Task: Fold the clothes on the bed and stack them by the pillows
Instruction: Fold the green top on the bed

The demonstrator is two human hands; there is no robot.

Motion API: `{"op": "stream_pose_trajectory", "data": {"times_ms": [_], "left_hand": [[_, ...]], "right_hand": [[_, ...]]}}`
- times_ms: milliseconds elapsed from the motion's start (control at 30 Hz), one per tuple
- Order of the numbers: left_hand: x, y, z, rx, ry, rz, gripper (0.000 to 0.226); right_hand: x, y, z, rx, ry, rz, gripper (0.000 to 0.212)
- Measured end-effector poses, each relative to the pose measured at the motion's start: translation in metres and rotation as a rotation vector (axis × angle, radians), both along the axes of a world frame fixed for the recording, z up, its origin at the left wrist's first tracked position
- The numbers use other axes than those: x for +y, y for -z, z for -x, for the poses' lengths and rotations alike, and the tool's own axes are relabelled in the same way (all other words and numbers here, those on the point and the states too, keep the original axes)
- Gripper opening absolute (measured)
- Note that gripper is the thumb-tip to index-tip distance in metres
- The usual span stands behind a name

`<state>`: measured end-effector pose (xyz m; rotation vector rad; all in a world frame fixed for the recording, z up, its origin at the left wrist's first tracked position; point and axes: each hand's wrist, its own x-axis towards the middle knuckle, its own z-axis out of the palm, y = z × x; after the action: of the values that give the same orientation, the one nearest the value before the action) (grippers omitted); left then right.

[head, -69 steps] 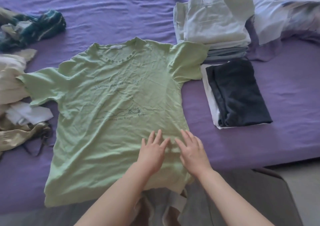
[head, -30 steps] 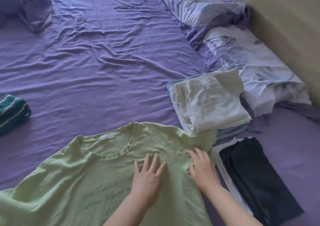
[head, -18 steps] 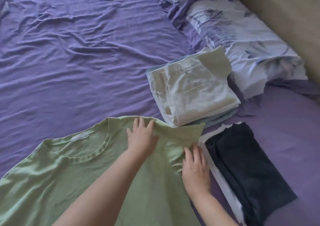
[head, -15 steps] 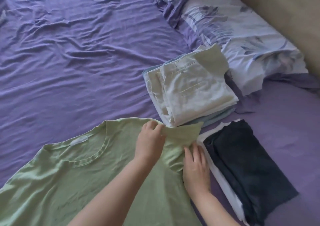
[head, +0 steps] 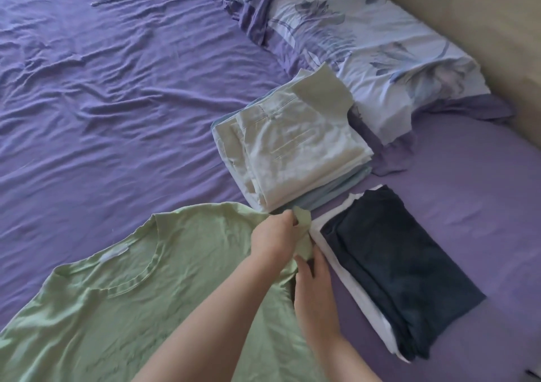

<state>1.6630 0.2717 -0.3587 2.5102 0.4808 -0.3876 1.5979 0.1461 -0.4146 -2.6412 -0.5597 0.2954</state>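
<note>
Soft, even daylight; faint shadows, mild blur, wide-angle edge stretch.

Left bare forearm: enters from the lower edge, runs diagonally up and to the right, crossing in front of the body. Left hand (head: 275, 235): back facing the camera, fingers curled inward, pinching a gathered fold of the pale green cotton T-shirt (head: 140, 299) at its sleeve end. Right bare forearm: enters from the lower right, angled up and to the left. Right hand (head: 317, 296): palm down, fingers extended and close together, pointing up the frame, pressing flat at the same shirt's edge directly below the left hand; the two hands nearly touch.
</note>
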Motion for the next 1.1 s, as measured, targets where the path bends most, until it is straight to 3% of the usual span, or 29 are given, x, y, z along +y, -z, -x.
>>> {"op": "stream_pose_trajectory", "data": {"times_ms": [67, 133, 233, 333, 433, 533, 633, 700, 800, 900, 1033, 1100], "left_hand": [[0.009, -0.004, 0.014, -0.063, -0.124, 0.234, 0.007], [0.021, -0.01, 0.031, -0.113, -0.223, 0.415, 0.014], [0.045, -0.012, 0.059, -0.156, -0.358, 0.551, 0.03], [0.066, -0.01, 0.077, -0.1, -0.587, 0.686, 0.03], [0.077, 0.0, 0.087, -0.034, -0.63, 0.538, 0.037], [0.081, 0.009, 0.097, 0.028, -0.523, 0.271, 0.016], [0.084, 0.014, 0.107, 0.005, -0.524, 0.288, 0.006], [0.087, 0.015, 0.113, -0.017, -0.511, 0.338, 0.013], [0.092, 0.013, 0.116, -0.041, -0.505, 0.368, 0.035], [0.099, 0.009, 0.112, -0.108, -0.522, 0.356, 0.04], [0.11, 0.004, 0.103, -0.193, -0.63, 0.336, 0.019], [0.115, 0.006, 0.103, -0.161, -0.541, 0.22, 0.029]], "right_hand": [[0.003, -0.008, 0.004, 0.072, 0.104, -0.1, 0.037], [0.005, -0.012, 0.003, 0.099, 0.185, -0.167, 0.038], [0.009, -0.023, -0.002, 0.127, 0.197, -0.338, 0.039], [0.017, -0.033, 0.003, 0.052, 0.171, -0.283, 0.036], [0.023, -0.032, 0.017, -0.104, -0.011, -0.225, 0.037], [0.026, -0.03, 0.017, -0.055, 0.05, -0.278, 0.033], [0.035, -0.025, 0.005, 0.168, 0.173, -0.299, 0.058], [0.043, -0.023, -0.007, 0.296, 0.22, -0.285, 0.071], [0.054, -0.029, -0.019, 0.39, 0.286, -0.255, 0.07], [0.055, -0.043, -0.013, 0.153, 0.26, -0.239, 0.049], [0.045, -0.047, 0.016, -0.311, -0.149, -0.248, 0.029], [0.039, -0.04, 0.032, -0.387, -0.348, -0.207, 0.022]]}}
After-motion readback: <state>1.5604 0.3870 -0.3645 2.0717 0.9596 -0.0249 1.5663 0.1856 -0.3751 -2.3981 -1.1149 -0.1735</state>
